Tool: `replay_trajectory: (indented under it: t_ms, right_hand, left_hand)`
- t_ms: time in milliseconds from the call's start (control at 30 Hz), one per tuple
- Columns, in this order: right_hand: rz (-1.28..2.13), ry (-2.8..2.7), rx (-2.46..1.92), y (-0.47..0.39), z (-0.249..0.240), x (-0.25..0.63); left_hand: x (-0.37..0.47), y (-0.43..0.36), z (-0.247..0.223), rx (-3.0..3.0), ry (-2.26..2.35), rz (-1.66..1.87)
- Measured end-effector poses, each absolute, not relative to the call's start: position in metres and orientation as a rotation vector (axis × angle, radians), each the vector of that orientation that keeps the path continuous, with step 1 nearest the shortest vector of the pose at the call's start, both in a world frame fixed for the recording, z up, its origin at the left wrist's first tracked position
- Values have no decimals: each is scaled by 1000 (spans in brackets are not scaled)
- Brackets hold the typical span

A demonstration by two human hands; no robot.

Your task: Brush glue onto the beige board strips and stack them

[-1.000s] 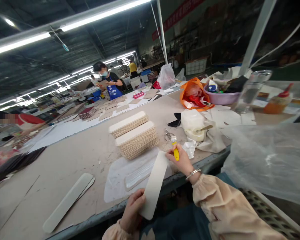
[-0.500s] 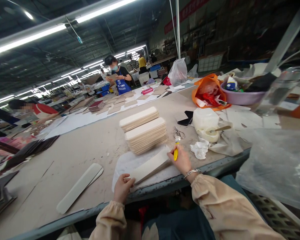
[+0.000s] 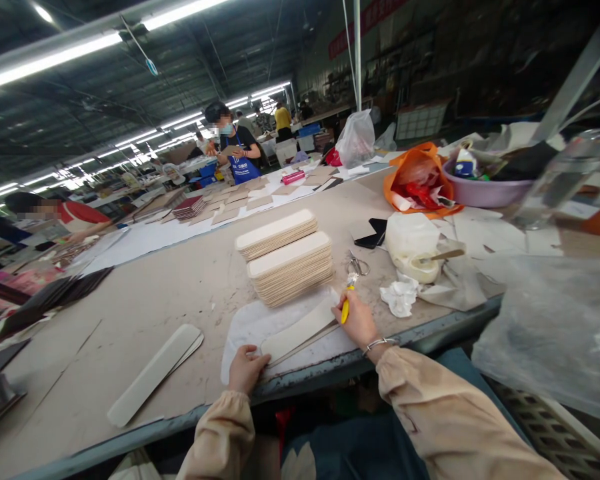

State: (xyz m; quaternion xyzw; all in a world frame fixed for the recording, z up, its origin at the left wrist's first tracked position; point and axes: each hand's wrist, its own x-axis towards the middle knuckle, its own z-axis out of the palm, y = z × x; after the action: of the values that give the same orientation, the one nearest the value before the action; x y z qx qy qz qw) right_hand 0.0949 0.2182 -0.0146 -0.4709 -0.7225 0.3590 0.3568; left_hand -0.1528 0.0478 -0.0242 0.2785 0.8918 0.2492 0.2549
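A long pale strip [image 3: 300,330] with rounded ends spans the space between my hands, over a white sheet [image 3: 237,333] at the table edge. My left hand [image 3: 247,370] pinches its left end between thumb and fingers. Closed round a yellow-handled tool [image 3: 345,311], my right hand [image 3: 360,323] also has its fingertips at the strip's right end. The tool's whitish tip points away from me; its exact kind is unclear. Under the strip's near edge, another flat layer shows. Two stacks of similar cream strips [image 3: 293,270] stand just beyond.
A few loose strips [image 3: 155,377] lie to the left. Scissors [image 3: 359,265], crumpled paper [image 3: 400,297] and a white plastic container [image 3: 413,243] sit to the right. Farther back are an orange bag [image 3: 417,180] and a purple basin [image 3: 485,190]. A co-worker [image 3: 237,150] stands across the table.
The strip has come down flatter towards the sheet, and its near edge now shows a layer beneath. My right hand has shifted slightly left, still holding the tool.
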Motion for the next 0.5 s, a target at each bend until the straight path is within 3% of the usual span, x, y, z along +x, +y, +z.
replay_trajectory:
  t_ms: [500]
  right_hand:
    - [767,-2130,-1386,222,-21,101]
  left_hand:
    - [-154,50,-12,928,2465,408]
